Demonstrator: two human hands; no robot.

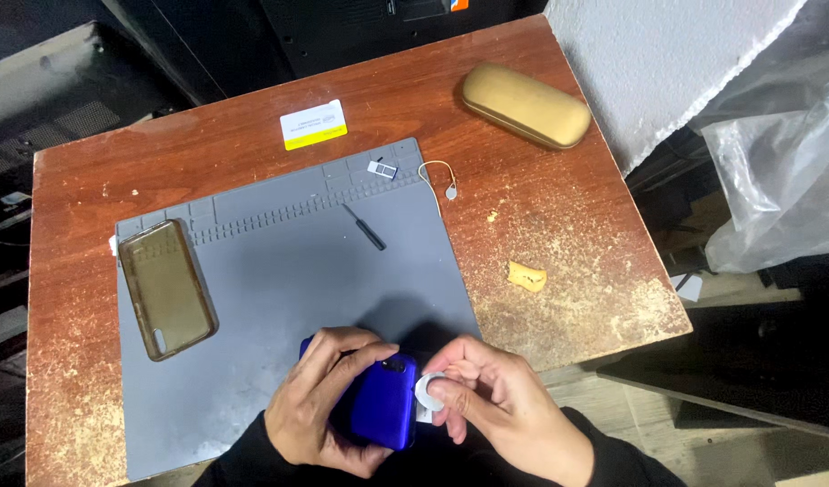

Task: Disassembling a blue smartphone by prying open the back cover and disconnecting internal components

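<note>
1. Table [540, 234] of worn reddish wood carries a grey work mat [288, 271].
2. Glasses case [526, 105], tan and closed, lies near the far right corner; a clear phone cover [165, 287] rests empty on the mat's left edge.
3. Blue phone [384, 403], back up, sits at the mat's near edge — the left hand [329, 397] is wrapped around it.
4. Right hand [486, 397] pinches a small white round piece [429, 393] against the phone's side (what it is, I cannot tell).
5. Screwdriver [365, 226] and card [313, 124] lie untouched; the phone looks unopened — work seems barely begun.
</note>
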